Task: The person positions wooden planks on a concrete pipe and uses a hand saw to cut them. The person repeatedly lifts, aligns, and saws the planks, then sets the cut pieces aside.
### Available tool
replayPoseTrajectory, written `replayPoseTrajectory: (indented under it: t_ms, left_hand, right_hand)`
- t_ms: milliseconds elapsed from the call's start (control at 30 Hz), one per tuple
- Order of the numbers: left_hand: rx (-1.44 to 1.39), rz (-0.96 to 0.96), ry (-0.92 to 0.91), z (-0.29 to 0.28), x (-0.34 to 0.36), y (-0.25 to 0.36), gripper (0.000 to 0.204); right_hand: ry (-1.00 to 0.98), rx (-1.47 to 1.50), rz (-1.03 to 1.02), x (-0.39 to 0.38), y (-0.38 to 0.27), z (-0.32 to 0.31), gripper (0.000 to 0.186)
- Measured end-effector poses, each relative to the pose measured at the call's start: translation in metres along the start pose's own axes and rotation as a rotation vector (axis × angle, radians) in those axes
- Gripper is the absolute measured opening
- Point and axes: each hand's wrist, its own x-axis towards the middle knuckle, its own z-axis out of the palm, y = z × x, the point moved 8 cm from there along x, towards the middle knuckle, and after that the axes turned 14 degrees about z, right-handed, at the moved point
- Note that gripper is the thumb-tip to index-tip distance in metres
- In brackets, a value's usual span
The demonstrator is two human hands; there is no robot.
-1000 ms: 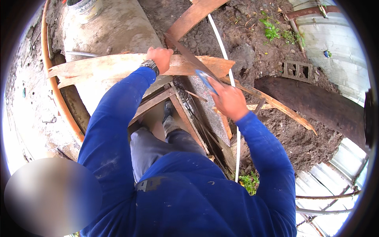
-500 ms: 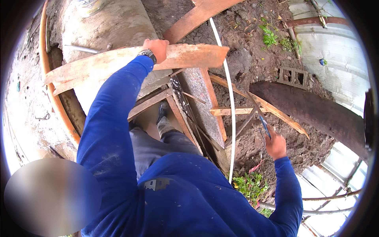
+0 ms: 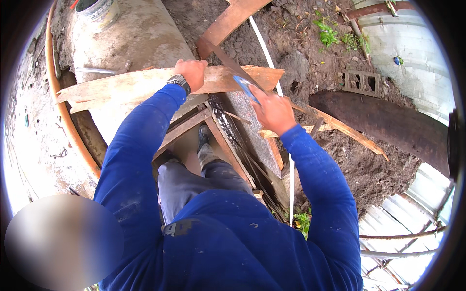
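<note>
A rough, pale wooden board lies crosswise in front of me with a jagged right end. My left hand, with a watch at the wrist, is closed over its far edge, right of the middle. In my right hand is a handsaw with a blue handle. Its blade slants up and left across the right part of the board, and its tip reaches a second reddish plank beyond. I cannot tell whether the teeth touch the wood.
I stand inside a timber-framed pit. A concrete surface with a bucket, and a curved orange pipe, lie left. A white strip, splintered wood, a hollow block and a dark curved piece lie right.
My right hand has swung the handsaw from the far right, up and left, onto the board's right part. My left hand keeps its grip, and the board has shifted slightly toward me.
</note>
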Motion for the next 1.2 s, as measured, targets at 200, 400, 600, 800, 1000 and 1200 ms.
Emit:
replayPoseTrajectory:
  t_ms: [200, 400, 600, 800, 1000, 1200]
  left_hand:
    - [-0.047, -0.039, 0.027, 0.005, 0.01, -0.012, 0.03]
    - [-0.079, -0.036, -0.017, 0.01, 0.011, -0.013, 0.036]
    - [-0.078, -0.092, -0.055, 0.02, 0.006, -0.015, 0.033]
    - [-0.086, -0.099, -0.107, 0.023, -0.003, -0.013, 0.029]
    - [-0.053, -0.092, -0.075, 0.015, -0.012, -0.001, 0.028]
    - [-0.037, -0.064, 0.001, 0.009, -0.019, 0.006, 0.026]
  right_hand:
    - [-0.13, -0.147, 0.028, -0.052, 0.056, -0.016, 0.053]
    - [-0.084, -0.174, -0.007, -0.161, 0.093, -0.077, 0.059]
    - [0.007, -0.142, 0.017, -0.135, 0.068, -0.084, 0.053]
    - [-0.089, 0.334, 0.292, -0.149, 0.105, -0.115, 0.044]
    - [0.005, 0.308, 0.094, -0.114, 0.056, -0.099, 0.048]
    - [0.028, 0.255, -0.007, -0.026, -0.009, -0.027, 0.049]
